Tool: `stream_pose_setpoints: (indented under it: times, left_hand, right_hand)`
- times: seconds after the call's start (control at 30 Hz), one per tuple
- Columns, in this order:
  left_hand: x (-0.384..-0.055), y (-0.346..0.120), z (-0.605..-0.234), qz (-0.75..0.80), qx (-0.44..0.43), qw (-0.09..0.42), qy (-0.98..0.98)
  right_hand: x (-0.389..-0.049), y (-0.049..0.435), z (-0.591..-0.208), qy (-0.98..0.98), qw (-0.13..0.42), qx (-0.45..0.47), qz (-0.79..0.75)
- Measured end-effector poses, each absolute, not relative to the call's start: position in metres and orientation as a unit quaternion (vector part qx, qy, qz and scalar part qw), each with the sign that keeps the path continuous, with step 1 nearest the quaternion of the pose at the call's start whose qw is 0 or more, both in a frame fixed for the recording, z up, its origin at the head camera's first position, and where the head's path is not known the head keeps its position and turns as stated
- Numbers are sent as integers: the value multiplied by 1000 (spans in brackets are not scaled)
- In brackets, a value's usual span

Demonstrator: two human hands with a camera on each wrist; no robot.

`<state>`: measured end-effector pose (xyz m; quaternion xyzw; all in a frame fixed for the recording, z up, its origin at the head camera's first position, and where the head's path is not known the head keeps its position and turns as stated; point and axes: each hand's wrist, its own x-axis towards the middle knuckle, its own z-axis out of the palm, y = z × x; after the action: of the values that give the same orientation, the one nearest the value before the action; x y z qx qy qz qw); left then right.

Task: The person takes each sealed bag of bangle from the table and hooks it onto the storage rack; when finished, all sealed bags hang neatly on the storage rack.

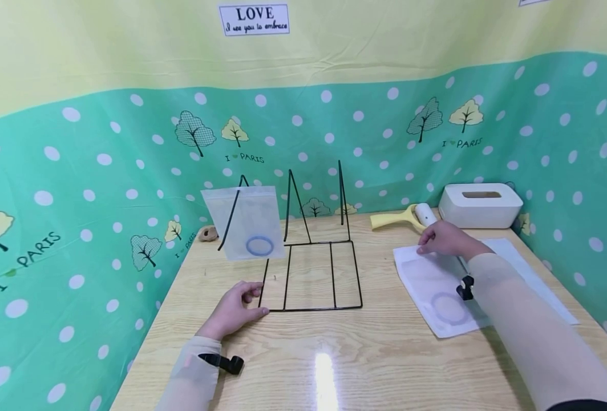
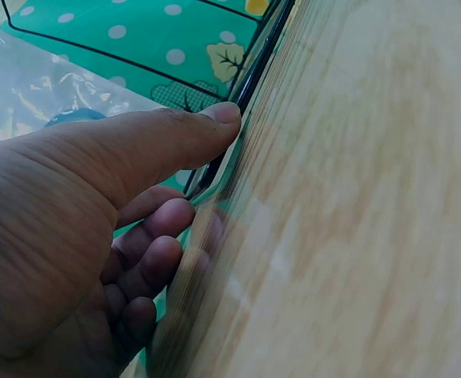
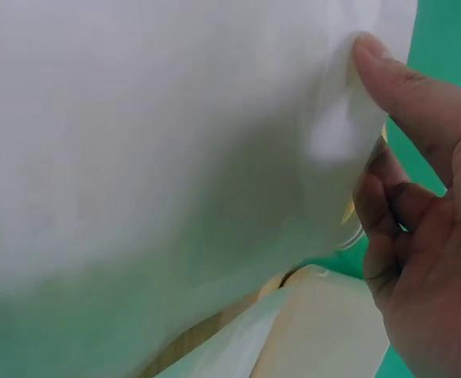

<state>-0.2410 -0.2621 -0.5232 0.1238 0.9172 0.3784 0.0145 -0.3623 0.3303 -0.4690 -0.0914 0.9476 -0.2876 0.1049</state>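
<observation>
A black wire rack with upright triangular dividers stands on the table. My left hand holds its front left corner; in the left wrist view the thumb lies on the black wire, other fingers curled below. Leaning in the rack's left divider is a frosted zip bag with a blue ring visible at its bottom. On the right, my right hand pinches the top edge of another frosted bag, which shows a pale round shape inside. The right wrist view shows this bag between thumb and fingers.
Another white bag or sheet lies under and beside the pinched bag. Behind my right hand are a yellow-handled lint roller and a white tissue box. A small brown object sits at the back left. A patterned green cloth surrounds the table.
</observation>
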Motion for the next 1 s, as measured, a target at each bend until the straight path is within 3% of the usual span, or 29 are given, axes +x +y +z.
stream_pose_setpoints:
  times: [0.43, 1.0]
  left_hand:
    - [-240, -262, -520, 381, 125, 13, 916]
    - [-241, -263, -522, 384, 126, 17, 915]
  right_hand:
    - [-350, 315, -450, 936, 98, -123, -315]
    - [-307, 314, -420, 943, 16, -74, -323]
